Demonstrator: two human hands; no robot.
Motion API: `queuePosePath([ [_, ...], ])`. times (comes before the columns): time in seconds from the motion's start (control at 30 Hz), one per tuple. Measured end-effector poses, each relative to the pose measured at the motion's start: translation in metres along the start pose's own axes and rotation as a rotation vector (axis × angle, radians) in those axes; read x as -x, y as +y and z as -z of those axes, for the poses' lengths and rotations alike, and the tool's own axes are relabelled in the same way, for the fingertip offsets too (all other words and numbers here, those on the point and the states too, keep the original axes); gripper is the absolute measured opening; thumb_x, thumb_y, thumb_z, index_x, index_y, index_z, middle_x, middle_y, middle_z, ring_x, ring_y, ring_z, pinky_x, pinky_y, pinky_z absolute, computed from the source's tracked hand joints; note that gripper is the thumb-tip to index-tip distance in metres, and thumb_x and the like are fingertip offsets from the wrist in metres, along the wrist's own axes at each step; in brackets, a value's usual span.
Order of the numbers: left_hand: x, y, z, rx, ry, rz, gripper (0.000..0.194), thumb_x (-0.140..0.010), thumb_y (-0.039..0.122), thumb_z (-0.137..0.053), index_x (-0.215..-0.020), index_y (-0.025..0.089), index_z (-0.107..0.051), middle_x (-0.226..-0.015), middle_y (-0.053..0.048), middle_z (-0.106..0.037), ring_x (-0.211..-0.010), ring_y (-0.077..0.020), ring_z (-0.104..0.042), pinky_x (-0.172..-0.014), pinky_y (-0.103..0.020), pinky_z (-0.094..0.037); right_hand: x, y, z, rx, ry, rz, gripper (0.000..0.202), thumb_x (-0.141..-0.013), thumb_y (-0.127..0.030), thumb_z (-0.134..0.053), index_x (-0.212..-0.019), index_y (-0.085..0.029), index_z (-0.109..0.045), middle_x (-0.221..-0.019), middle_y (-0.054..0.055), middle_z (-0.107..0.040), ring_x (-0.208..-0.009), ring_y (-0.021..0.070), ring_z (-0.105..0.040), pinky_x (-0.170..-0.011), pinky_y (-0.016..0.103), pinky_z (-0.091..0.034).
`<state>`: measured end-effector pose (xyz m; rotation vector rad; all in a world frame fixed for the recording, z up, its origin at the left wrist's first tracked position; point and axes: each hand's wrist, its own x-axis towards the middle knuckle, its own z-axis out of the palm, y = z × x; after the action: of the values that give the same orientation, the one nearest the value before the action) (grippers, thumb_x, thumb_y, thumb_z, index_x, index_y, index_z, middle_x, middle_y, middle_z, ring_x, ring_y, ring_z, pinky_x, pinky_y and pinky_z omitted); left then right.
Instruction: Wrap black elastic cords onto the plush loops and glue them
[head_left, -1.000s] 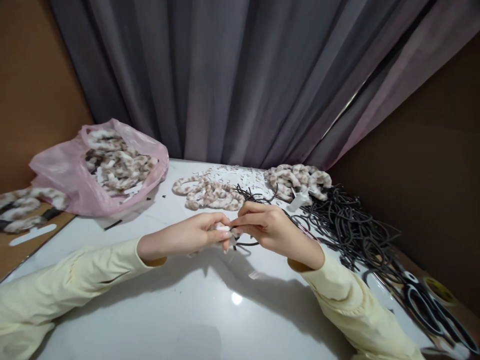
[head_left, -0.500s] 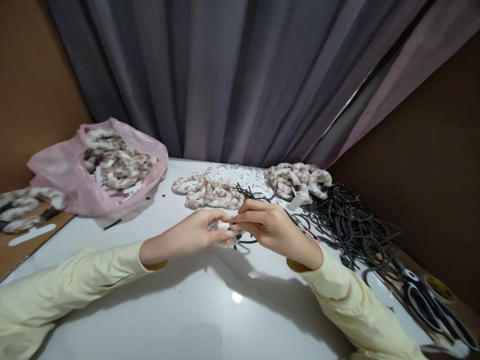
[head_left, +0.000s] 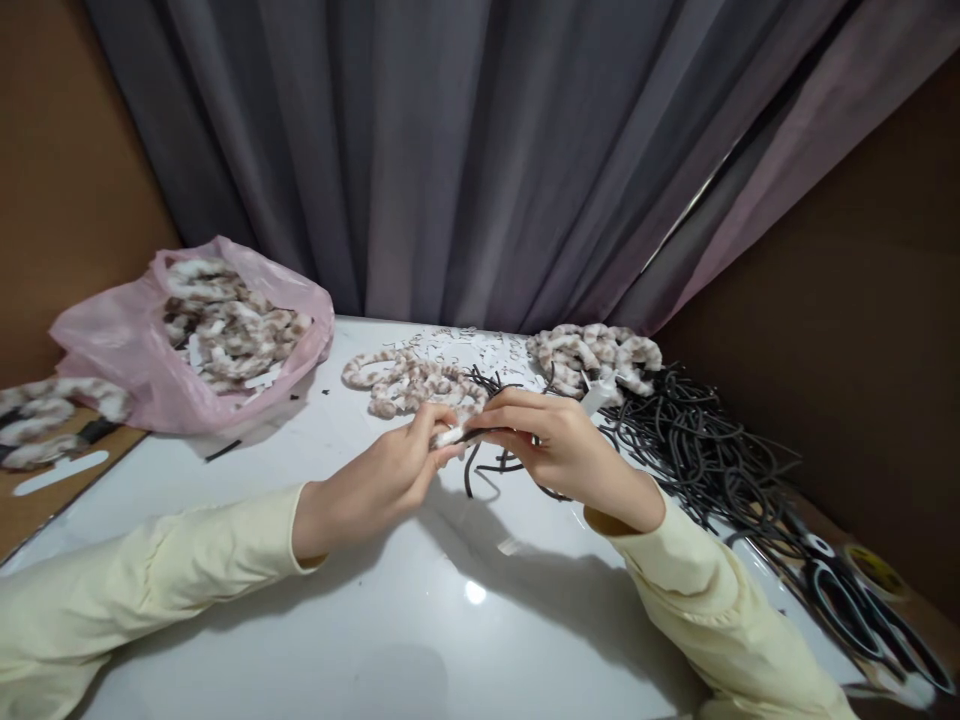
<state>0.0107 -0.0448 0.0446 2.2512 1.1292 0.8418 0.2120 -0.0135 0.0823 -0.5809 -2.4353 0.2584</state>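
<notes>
Between my hands, over the middle of the white table, is a small white fluffy piece (head_left: 450, 437). My left hand (head_left: 375, 480) pinches it from the left, thumb and fingers closed round it. My right hand (head_left: 551, 440) is closed on a thin black strip (head_left: 484, 432) that meets the white piece; its far end is hidden by the fingers. Black cords (head_left: 470, 475) hang or lie just below the right fingers. Behind the hands lies a group of brown-and-white fluffy rings (head_left: 420, 385).
A pink bag (head_left: 300, 385) of fluffy rings stands at the left. Paper scraps (head_left: 472, 350) lie at the back. At the right are more fluffy rings (head_left: 592, 355), a white bottle (head_left: 598, 393), a heap of black cords (head_left: 697, 440) and scissors (head_left: 847, 610).
The fluffy piece, bunched in the fingers before, now shows as a small white end. My right hand has shifted slightly right, and a dark strip now shows between the hands.
</notes>
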Motion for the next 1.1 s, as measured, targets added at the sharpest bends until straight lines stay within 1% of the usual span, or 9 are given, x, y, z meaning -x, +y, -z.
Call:
queuePosePath([
  [0.1, -0.001, -0.01, -0.006, -0.108, 0.063, -0.112, 0.018, -0.094, 0.028, -0.033, -0.108, 0.018, -0.035, -0.103, -0.011, -0.059, -0.087, -0.0198, -0.061, -0.072, -0.03, -0.044, 0.001, 0.002, 0.002, 0.043, 0.01, 0.006, 0.021, -0.088, -0.009, -0.046, -0.096, -0.014, -0.064, -0.086, 0.008, -0.063, -0.077, 0.0145, -0.06, -0.067, 0.025, -0.047],
  [0.2, 0.0, -0.028, -0.023, -0.173, 0.111, -0.24, 0.017, -0.093, 0.024, -0.034, -0.107, 0.015, -0.039, -0.098, -0.013, -0.059, -0.092, -0.0227, -0.058, -0.077, -0.034, -0.045, 0.002, 0.006, -0.001, 0.155, -0.021, 0.051, 0.029, -0.087, -0.003, -0.04, -0.094, -0.015, -0.065, -0.086, 0.008, -0.064, -0.079, 0.0162, -0.057, -0.067, 0.027, -0.045],
  [0.3, 0.003, -0.048, -0.044, -0.16, 0.045, -0.333, 0.02, -0.09, 0.017, -0.031, -0.105, 0.013, -0.044, -0.093, -0.016, -0.059, -0.089, -0.0252, -0.057, -0.077, -0.038, -0.044, 0.002, 0.008, -0.008, 0.278, -0.148, 0.099, 0.035, -0.079, 0.003, -0.04, -0.085, -0.016, -0.068, -0.083, 0.007, -0.065, -0.079, 0.018, -0.053, -0.069, 0.031, -0.039],
  [0.37, 0.006, -0.057, -0.056, -0.156, -0.079, -0.404, 0.022, -0.087, 0.012, -0.031, -0.104, 0.013, -0.046, -0.088, -0.015, -0.059, -0.083, -0.0235, -0.056, -0.074, -0.037, -0.045, 0.001, 0.009, -0.013, 0.306, -0.256, 0.103, 0.035, -0.074, 0.005, -0.044, -0.078, -0.017, -0.07, -0.078, 0.006, -0.065, -0.08, 0.0185, -0.052, -0.071, 0.032, -0.035],
  [0.43, 0.009, -0.062, -0.063, -0.192, -0.107, -0.475, 0.023, -0.085, 0.009, -0.032, -0.103, 0.014, -0.045, -0.084, -0.013, -0.058, -0.077, -0.0213, -0.054, -0.071, -0.035, -0.044, 0.001, 0.011, -0.018, 0.308, -0.339, 0.087, 0.033, -0.072, 0.006, -0.048, -0.076, -0.018, -0.07, -0.073, 0.005, -0.065, -0.083, 0.0191, -0.051, -0.073, 0.032, -0.033],
  [0.53, 0.01, -0.063, -0.066, -0.248, 0.074, -0.637, 0.025, -0.085, 0.006, -0.035, -0.107, 0.015, -0.04, -0.078, -0.008, -0.055, -0.069, -0.0188, -0.049, -0.065, -0.031, -0.042, 0.002, 0.018, -0.024, 0.34, -0.359, 0.045, 0.033, -0.074, 0.003, -0.051, -0.091, -0.017, -0.07, -0.076, 0.006, -0.065, -0.082, 0.0189, -0.051, -0.076, 0.032, -0.032],
  [0.63, 0.008, -0.062, -0.063, -0.274, 0.225, -0.754, 0.033, -0.083, 0.003, -0.038, -0.115, 0.012, -0.034, -0.073, -0.004, -0.05, -0.062, -0.0172, -0.044, -0.059, -0.029, -0.04, 0.004, 0.03, -0.031, 0.377, -0.322, 0.01, 0.038, -0.079, -0.002, -0.052, -0.114, -0.013, -0.062, -0.081, 0.009, -0.064, -0.079, 0.0186, -0.052, -0.08, 0.032, -0.033],
  [0.93, 0.007, -0.06, -0.059, -0.336, 0.183, -0.785, 0.041, -0.079, 0.001, -0.036, -0.118, 0.01, -0.035, -0.074, -0.006, -0.052, -0.064, -0.0179, -0.044, -0.062, -0.03, -0.042, 0.006, 0.045, -0.051, 0.3, -0.277, -0.012, 0.037, -0.08, -0.003, -0.052, -0.115, -0.012, -0.059, -0.078, 0.007, -0.069, -0.086, 0.0191, -0.056, -0.085, 0.036, -0.029],
  [1.1, 0.007, -0.058, -0.059, -0.303, 0.217, -0.714, 0.035, -0.079, 0.0, -0.035, -0.113, 0.01, -0.04, -0.072, -0.006, -0.05, -0.065, -0.0174, -0.043, -0.061, -0.029, -0.043, 0.006, 0.047, -0.065, 0.218, -0.152, -0.088, 0.032, -0.082, -0.007, -0.053, -0.112, -0.015, -0.06, -0.081, 0.006, -0.07, -0.086, 0.0181, -0.057, -0.086, 0.036, -0.029],
])
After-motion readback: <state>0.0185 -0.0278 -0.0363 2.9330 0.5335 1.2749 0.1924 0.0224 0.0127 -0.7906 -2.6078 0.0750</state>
